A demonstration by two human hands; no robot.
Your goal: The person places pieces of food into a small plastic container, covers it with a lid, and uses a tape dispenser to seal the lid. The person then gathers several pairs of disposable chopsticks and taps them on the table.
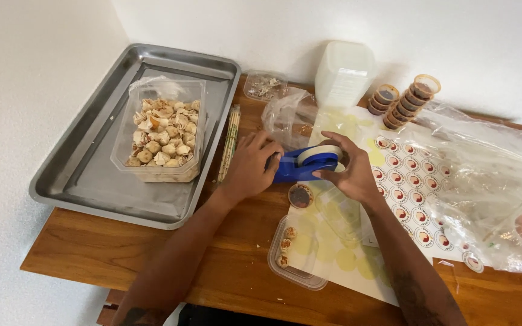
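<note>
A blue tape dispenser with a white tape roll sits on the wooden table. My left hand presses at its left end, by the cutter. My right hand curls over the roll on the right side. Just in front lies an open clear plastic box holding a few small dumplings, with a small round sauce cup beside it.
A metal tray at left carries a clear tub of dumplings. Bamboo skewers lie along its edge. Sticker sheets, plastic bags, stacked sauce cups and a lid stack fill the right and back.
</note>
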